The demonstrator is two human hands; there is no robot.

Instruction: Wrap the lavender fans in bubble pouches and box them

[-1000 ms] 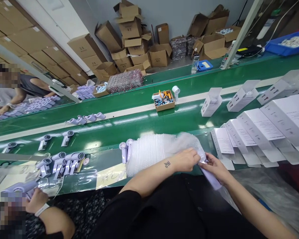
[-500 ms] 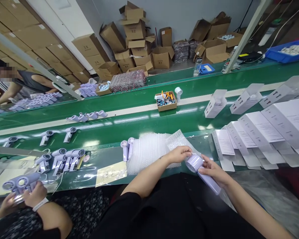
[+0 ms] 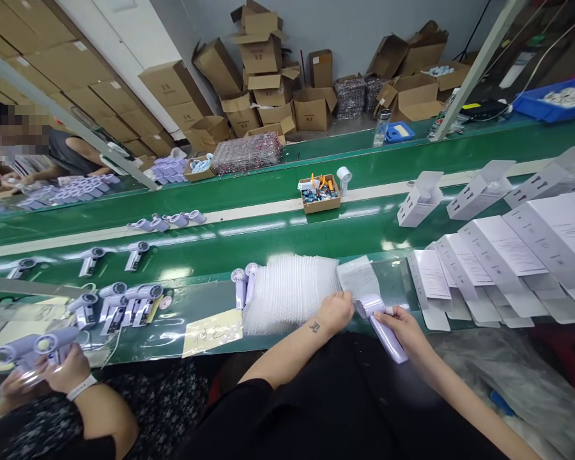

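Note:
My right hand is closed around the handle of a lavender handheld fan, which tilts with its round head up and to the left. Just left of that head, my left hand has its fingers curled together; whatever they pinch, if anything, is too small to make out. Beyond both hands, a loose bubble-wrap bag lies flat on the bench. A thick fanned stack of bubble-wrap bags touches its left side. Two more lavender fans stand at the stack's left end.
White boxes with printed sheets line the right side. Open white cartons stand on the green conveyor. A small cardboard tray holds tools and parts. At left, a co-worker's hands hold fans. A handwritten yellow card lies nearby.
My left hand has drawn back from the fan's head, down and to the left. The fan has shifted slightly left in my right hand. The loose bubble-wrap bag now lies flatter.

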